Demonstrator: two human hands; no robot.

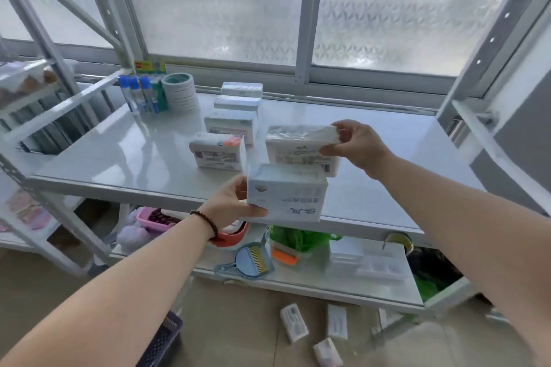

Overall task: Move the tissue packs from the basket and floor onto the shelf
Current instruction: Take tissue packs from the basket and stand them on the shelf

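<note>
White metal shelf [143, 164], glossy top; row of four tissue packs [231, 128] running from middle toward back edge
Right hand [356, 143] fingers clamped on end of tissue pack [301, 147] near front edge
Left hand [235, 205] fingers clamped on side of pale blue tissue pack [286, 194] at front edge
Three small packs [316, 331] on floor below; dark basket [162, 340] corner at bottom

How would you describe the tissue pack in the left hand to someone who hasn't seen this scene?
Start at the white shelf by the frosted window. At its front edge, the left hand grips a tissue pack. Unlike the others, it hangs over the edge, nearest the camera, its blue print upside down.
</note>
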